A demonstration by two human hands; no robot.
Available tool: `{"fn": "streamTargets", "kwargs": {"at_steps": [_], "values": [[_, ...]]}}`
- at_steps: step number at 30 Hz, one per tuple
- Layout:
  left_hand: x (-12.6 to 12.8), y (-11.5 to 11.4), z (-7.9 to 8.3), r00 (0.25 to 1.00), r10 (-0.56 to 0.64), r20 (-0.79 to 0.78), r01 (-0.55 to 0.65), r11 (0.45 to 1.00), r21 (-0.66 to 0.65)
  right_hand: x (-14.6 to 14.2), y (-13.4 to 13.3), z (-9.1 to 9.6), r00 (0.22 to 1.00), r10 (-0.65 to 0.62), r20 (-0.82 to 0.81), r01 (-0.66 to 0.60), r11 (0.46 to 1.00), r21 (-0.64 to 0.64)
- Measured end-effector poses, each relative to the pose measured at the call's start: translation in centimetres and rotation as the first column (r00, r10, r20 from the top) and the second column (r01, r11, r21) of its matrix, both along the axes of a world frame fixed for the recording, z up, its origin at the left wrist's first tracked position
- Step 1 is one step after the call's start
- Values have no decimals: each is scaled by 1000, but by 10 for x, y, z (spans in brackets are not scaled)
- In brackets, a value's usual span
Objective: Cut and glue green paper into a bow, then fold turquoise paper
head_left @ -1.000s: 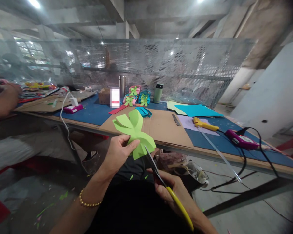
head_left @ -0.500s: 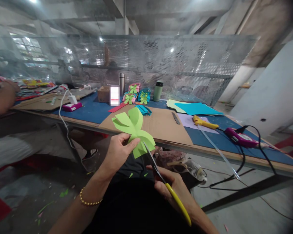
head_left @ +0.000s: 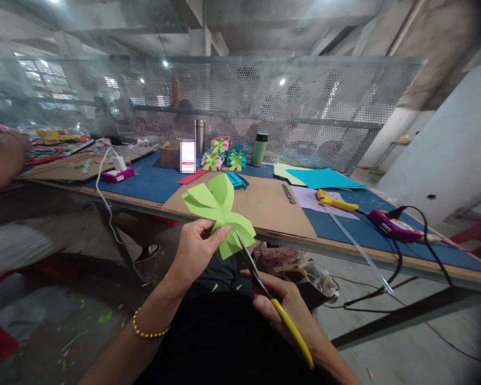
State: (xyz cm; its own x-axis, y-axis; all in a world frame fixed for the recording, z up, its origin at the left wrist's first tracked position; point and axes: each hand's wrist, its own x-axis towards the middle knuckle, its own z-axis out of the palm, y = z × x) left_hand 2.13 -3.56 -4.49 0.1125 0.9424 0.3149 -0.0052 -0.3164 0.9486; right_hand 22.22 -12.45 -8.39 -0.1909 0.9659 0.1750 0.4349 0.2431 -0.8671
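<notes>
My left hand [head_left: 198, 248] pinches a light green paper flower [head_left: 223, 211] between thumb and fingers, holding it above my lap near the table edge. The flower has several wide petals, some curled upward. In my right hand [head_left: 284, 299] is a pair of scissors [head_left: 278, 310] with yellow handles, gripped with the fingers closed round them. Their blade tips lie against the lower right petals. On the table behind are small pink baskets [head_left: 212, 160] and a teal basket [head_left: 235, 158], each with a green paper flower on it.
Cardboard [head_left: 272, 203] covers the near table, with a box cutter [head_left: 288, 194] on it. To the right lie a yellow glue gun [head_left: 336, 202], blue paper [head_left: 324, 179] and a purple power box [head_left: 395, 227] with cables. A green bottle [head_left: 259, 149] stands behind. Another person's arm [head_left: 4, 160] is at left.
Almost nothing differs. The flower's petals have shifted slightly, and the scissors' tips have moved a little upward against the paper.
</notes>
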Motion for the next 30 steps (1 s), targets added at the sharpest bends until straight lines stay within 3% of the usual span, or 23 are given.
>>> {"fn": "streamTargets", "kwargs": {"at_steps": [22, 30], "values": [[2, 0, 0, 998, -12, 68, 15, 999, -46, 0, 2, 1, 999, -23, 22, 24, 1000, -3], [1, 2, 2, 972, -77, 223, 111, 984, -142, -1, -1, 5, 1000, -10, 18, 10, 1000, -5]]}}
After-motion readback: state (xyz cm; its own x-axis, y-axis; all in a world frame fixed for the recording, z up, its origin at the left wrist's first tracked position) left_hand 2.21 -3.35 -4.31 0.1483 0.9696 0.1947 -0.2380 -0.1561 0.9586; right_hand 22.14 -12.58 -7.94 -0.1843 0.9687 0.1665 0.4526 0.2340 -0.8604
